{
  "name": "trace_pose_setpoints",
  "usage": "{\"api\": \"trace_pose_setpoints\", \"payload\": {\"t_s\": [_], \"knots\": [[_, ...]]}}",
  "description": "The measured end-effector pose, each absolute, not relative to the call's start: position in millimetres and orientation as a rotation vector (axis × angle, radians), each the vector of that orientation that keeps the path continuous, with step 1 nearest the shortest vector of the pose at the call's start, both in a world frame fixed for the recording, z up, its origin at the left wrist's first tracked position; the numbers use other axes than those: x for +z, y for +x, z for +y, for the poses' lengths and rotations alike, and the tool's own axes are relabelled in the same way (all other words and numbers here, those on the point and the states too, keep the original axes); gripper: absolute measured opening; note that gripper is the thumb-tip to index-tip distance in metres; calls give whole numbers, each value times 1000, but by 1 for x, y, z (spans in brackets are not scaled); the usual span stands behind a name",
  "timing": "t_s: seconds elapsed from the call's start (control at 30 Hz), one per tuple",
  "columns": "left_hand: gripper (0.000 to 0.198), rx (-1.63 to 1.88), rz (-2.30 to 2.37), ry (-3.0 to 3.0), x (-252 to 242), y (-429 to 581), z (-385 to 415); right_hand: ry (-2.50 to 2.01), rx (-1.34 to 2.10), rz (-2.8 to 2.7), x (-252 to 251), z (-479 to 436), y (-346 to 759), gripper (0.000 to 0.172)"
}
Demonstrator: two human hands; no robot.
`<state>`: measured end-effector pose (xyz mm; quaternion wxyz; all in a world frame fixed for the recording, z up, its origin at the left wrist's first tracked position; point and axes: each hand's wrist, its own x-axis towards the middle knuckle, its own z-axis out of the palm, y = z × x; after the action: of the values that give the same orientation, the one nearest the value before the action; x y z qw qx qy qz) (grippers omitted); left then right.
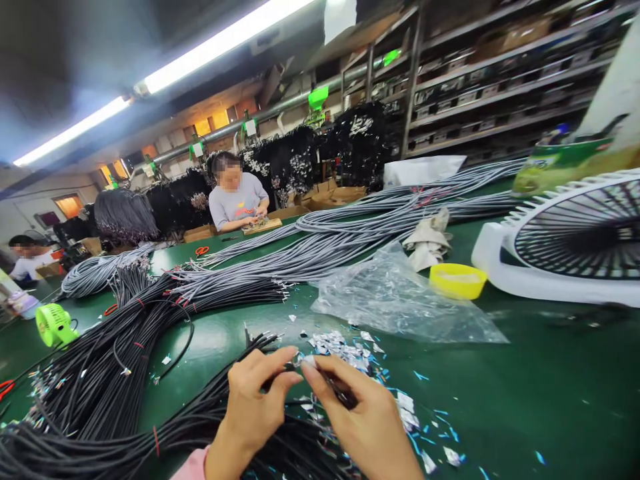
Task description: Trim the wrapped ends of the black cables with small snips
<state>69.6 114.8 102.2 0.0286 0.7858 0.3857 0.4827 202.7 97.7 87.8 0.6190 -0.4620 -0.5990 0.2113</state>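
Note:
My left hand (260, 400) pinches a thin black cable between thumb and forefinger; only a short dark piece and its pale stripped tip show. My right hand (360, 413) is closed close beside it, thumb and forefinger meeting at that tip. A dark, slim object (343, 393) lies within the right hand's fingers, its kind unclear. Under and behind both hands are black cables (200, 407) in a bundle, with bare ends near the fingers. Scraps of silver foil (340, 347) and bits of blue strand (420, 376) litter the green table (525, 393).
Grey cables (320, 247) stretch across the table's middle. A clear plastic bag (400, 300), a yellow ring-shaped dish (457, 281), a crumpled cloth (429, 239) and a white fan (500, 267) stand to the right. A green fan (55, 325) sits left. Another person (237, 197) works opposite.

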Motion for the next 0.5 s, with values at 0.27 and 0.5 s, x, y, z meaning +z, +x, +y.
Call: {"api": "trace_pose_setpoints", "payload": {"t_s": [0.27, 0.5], "knots": [[31, 1368, 1218, 2630, 107, 62, 100, -1045, 523, -1472, 88, 96, 206, 32], [23, 1586, 1331, 2536, 106, 65, 95, -1123, 568, -1368, 86, 92, 199, 36]]}}
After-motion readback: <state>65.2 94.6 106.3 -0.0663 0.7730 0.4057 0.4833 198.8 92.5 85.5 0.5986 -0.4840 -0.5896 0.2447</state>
